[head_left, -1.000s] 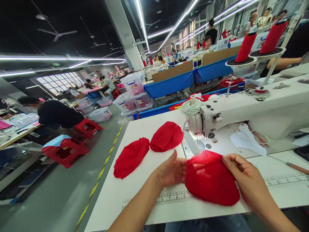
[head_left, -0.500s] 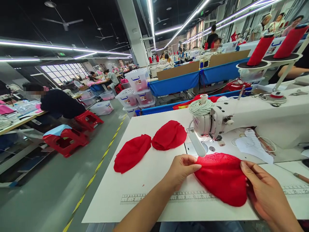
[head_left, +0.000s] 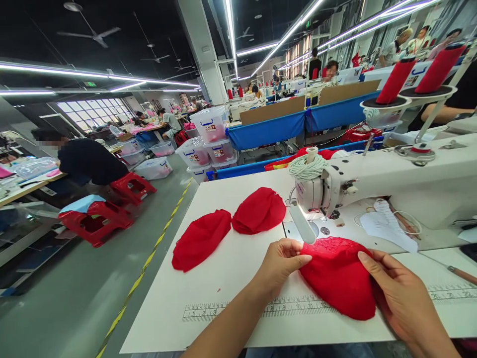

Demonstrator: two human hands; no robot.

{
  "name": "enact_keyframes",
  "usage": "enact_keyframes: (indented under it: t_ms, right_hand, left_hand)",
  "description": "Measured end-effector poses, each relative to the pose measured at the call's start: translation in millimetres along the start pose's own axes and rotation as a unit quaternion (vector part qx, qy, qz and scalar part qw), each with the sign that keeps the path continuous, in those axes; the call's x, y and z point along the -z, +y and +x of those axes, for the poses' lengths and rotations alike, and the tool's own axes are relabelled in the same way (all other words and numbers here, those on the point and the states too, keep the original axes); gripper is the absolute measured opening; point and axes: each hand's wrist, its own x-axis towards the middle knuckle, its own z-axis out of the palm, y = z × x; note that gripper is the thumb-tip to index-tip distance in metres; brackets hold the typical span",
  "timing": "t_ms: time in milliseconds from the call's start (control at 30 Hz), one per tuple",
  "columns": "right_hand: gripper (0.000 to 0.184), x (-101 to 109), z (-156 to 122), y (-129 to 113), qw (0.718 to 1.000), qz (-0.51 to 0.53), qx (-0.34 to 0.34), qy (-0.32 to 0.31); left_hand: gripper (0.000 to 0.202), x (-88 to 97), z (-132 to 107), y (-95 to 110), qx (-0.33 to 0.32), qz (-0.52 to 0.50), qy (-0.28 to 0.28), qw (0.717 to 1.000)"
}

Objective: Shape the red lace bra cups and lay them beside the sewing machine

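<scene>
A red lace fabric piece (head_left: 337, 281) lies on the white sewing table (head_left: 223, 298) just in front of the sewing machine (head_left: 391, 184). My left hand (head_left: 281, 263) pinches its left edge with closed fingers. My right hand (head_left: 398, 293) grips its right edge, thumb on top. Two more red fabric pieces, joined end to end (head_left: 257, 211), (head_left: 201, 238), lie further left on the table, apart from my hands.
A printed ruler strip (head_left: 268, 308) runs along the table's front edge. Red thread cones (head_left: 395, 82) stand behind the machine. A paper tag (head_left: 387, 226) lies under the machine arm. Left of the table is an aisle with a yellow floor line (head_left: 149, 258), red stools (head_left: 97, 219), plastic bins (head_left: 208, 139) and seated workers.
The view has shifted slightly. My left hand has gone from lying beside the piece to pinching its left edge, and the piece has slid a little toward the machine's needle.
</scene>
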Motion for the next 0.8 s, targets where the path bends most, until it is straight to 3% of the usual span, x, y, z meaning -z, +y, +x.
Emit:
enact_keyframes:
  t_ms: [133,367,500,700,800]
  right_hand:
    - [0.056,-3,-2,0,1.0,0.003,-0.011,-0.011]
    - [0.054,6,3,17,0.998,-0.015,0.015,-0.054]
    - [0.044,4,6,28,0.988,-0.014,0.04,-0.147]
    - [0.041,-10,4,29,0.971,-0.065,0.16,-0.168]
    - [0.04,-20,-4,25,0.974,-0.041,0.169,-0.145]
  left_hand:
    - [0.044,-0.2,2,-4,-0.01,0.004,0.005,1.0]
    - [0.058,9.7,6,-16,-0.023,-0.049,0.069,0.996]
    - [0.06,21.1,9,-24,-0.042,-0.08,0.08,0.993]
    - [0.059,33.0,-9,-7,-0.044,-0.072,0.069,0.994]
    - [0.057,31.4,-22,1,-0.043,-0.082,0.056,0.994]
